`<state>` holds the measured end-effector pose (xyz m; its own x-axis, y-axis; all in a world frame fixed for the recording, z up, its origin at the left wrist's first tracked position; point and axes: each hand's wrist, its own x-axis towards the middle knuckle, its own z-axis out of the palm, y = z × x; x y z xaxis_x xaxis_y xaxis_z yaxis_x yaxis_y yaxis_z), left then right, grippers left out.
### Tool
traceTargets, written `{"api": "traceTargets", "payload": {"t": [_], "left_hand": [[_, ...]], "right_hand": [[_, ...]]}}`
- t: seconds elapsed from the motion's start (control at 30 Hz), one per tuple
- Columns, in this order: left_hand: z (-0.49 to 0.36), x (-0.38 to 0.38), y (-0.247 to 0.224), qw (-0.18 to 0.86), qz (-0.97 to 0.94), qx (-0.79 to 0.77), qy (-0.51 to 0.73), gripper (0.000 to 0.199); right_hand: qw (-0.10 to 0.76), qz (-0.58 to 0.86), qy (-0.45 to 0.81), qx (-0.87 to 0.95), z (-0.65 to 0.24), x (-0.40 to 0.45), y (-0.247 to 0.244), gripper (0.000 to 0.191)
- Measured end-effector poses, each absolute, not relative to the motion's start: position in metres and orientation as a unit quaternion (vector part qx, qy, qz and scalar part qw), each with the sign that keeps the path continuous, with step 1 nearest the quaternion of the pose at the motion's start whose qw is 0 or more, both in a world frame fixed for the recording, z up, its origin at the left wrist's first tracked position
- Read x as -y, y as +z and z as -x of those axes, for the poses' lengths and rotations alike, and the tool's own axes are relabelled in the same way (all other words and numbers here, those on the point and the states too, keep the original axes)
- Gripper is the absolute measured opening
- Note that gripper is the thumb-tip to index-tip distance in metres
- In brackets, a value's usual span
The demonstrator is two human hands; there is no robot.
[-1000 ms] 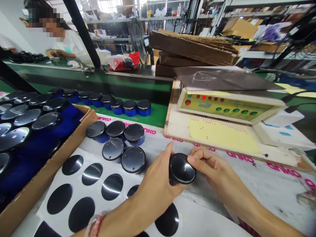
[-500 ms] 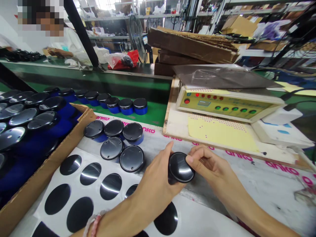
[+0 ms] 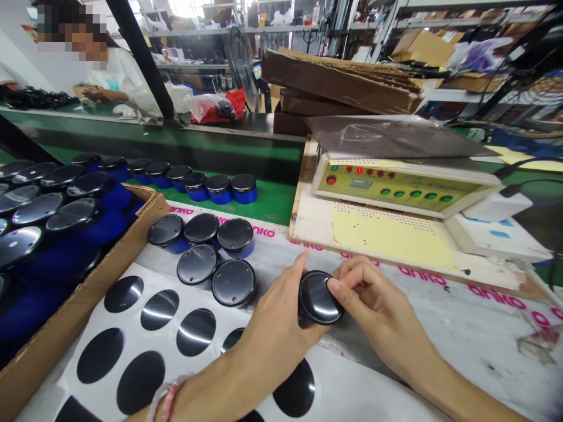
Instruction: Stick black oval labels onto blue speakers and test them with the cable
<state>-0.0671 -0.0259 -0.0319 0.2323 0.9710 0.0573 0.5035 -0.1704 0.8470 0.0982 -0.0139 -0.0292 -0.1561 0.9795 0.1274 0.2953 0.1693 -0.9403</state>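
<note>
The word "anko" is repeating in pink lowercase letters along a white bench covering (image 3: 440, 328), and it is the only text that can be read. One print (image 3: 264, 232) is standing toward the far left of the covering, just beside a cardboard tray (image 3: 88, 281). Further prints (image 3: 422, 275) are running rightward along the front edge of a wooden board (image 3: 299, 199), with another (image 3: 497, 297) nearer the right, and the last letters are curving out of sight at the right edge. On the olive control panel (image 3: 404, 187), the small display (image 3: 361, 184) and the printed markings are staying too small and blurred to read.
</note>
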Motion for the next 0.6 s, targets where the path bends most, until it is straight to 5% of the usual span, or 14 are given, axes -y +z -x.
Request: {"api": "traceTargets", "payload": {"t": [0.3,0.43,0.6], "left_hand": [[0.071,0.028,-0.04,0.163,-0.83,-0.476,0.239,0.076],[0.073,0.027,-0.038,0.092,-0.872,-0.437,0.2,0.06],[0.072,0.028,-0.039,-0.031,-0.885,-0.407,0.223,0.048]], "right_hand": [[0.358,0.424,0.18,0.812,-0.102,0.009,-0.018,0.016],[0.233,0.449,0.122,0.854,-0.131,0.004,0.02,0.019],[0.183,0.564,0.154,0.791,-0.199,0.07,0.077,0.02]]}}
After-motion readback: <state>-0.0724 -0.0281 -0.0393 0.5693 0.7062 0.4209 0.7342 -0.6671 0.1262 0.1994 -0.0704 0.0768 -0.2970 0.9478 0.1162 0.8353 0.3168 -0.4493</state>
